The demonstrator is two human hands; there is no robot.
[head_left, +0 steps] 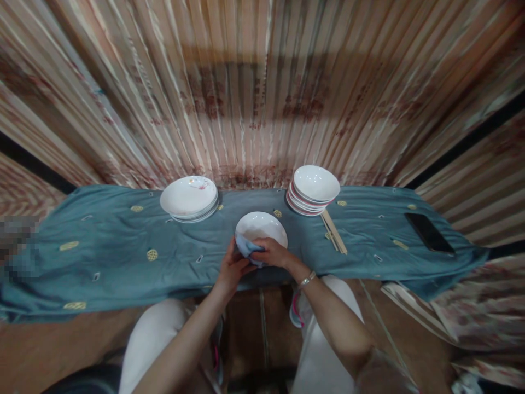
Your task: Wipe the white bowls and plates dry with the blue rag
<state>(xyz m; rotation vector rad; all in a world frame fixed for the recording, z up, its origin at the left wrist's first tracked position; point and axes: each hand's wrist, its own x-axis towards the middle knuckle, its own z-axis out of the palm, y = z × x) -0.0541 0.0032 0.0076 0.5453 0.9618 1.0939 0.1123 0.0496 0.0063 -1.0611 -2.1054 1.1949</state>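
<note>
Close to the table's front edge is a white bowl (264, 225), with a light blue cloth (246, 247) against its near left rim. My right hand (271, 253) is closed on the cloth and presses it to the bowl. On the bowl's left side, my left hand (234, 266) grips the rim, its fingers partly hidden by the cloth. Behind and to the right stands a stack of white bowls (315, 185). A stack of white plates (189, 197), the top one with a floral print, is at the back left.
Wooden chopsticks (334, 232) lie just in front of the bowl stack. A black phone (429, 233) rests near the right end of the table. Blue-green cloth (118, 241) with yellow motifs covers the table, and a pleated curtain (254, 98) hangs directly behind it.
</note>
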